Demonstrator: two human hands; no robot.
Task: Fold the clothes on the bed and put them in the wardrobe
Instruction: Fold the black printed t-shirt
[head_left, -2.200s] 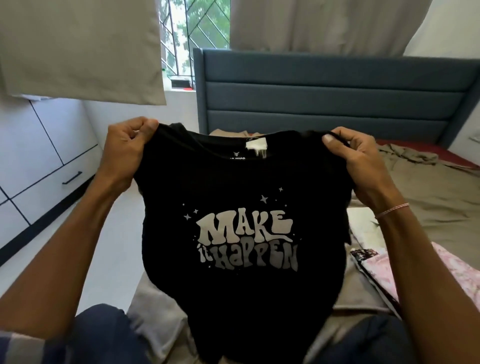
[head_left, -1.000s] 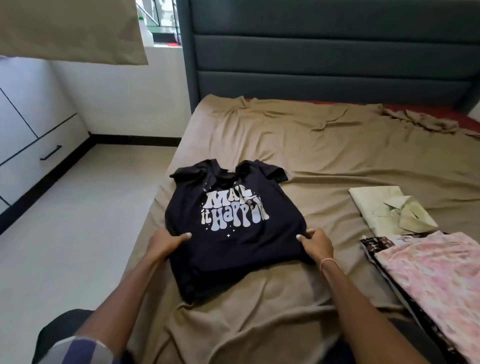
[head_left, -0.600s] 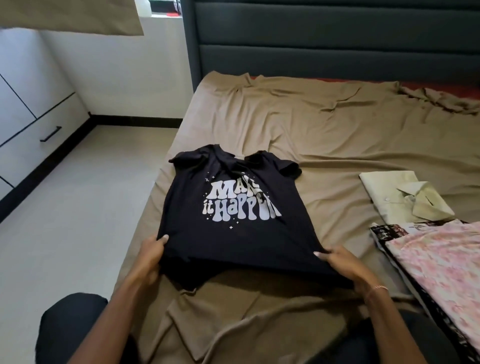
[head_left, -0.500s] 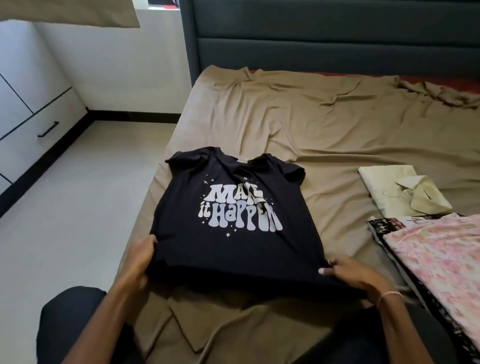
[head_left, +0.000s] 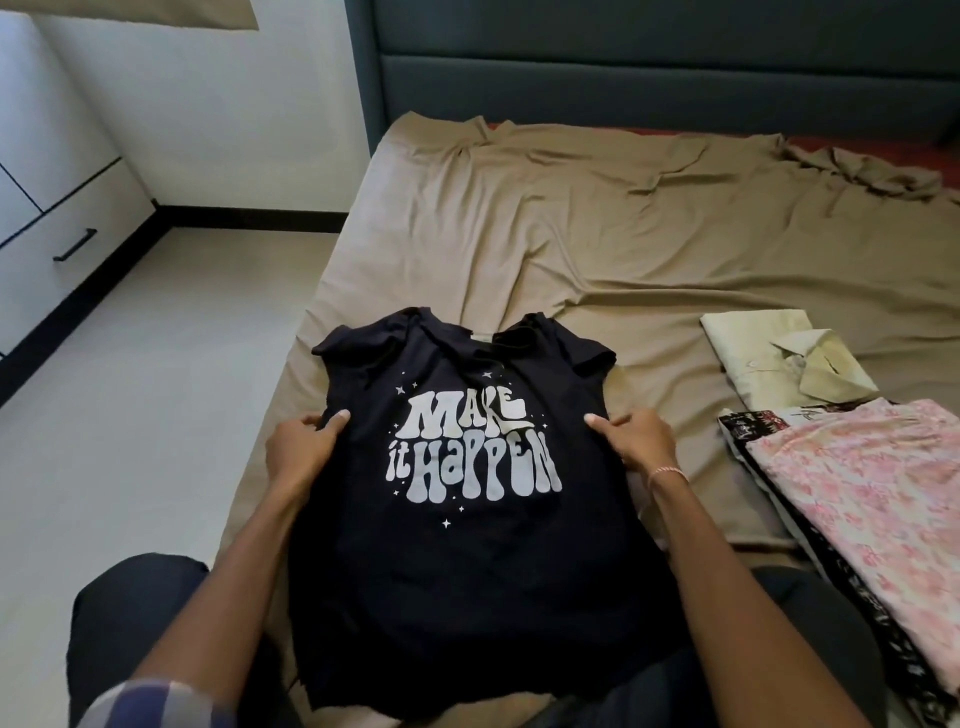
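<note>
**Left to right.** My left hand (head_left: 301, 449) pinches the black T-shirt (head_left: 467, 561) at its left edge, fingers (head_left: 310, 423) curled and thumb on top. The shirt lies print-up near the left edge of the bed (head_left: 571, 234), its sleeves bunched. My right hand (head_left: 636, 441) pinches the opposite edge. I judge a clean fold needs both sides drawn taut and the sleeves flattened, then each side turned inward evenly. The folded pale-green shirt (head_left: 779, 358) lies well apart, at right.
</note>
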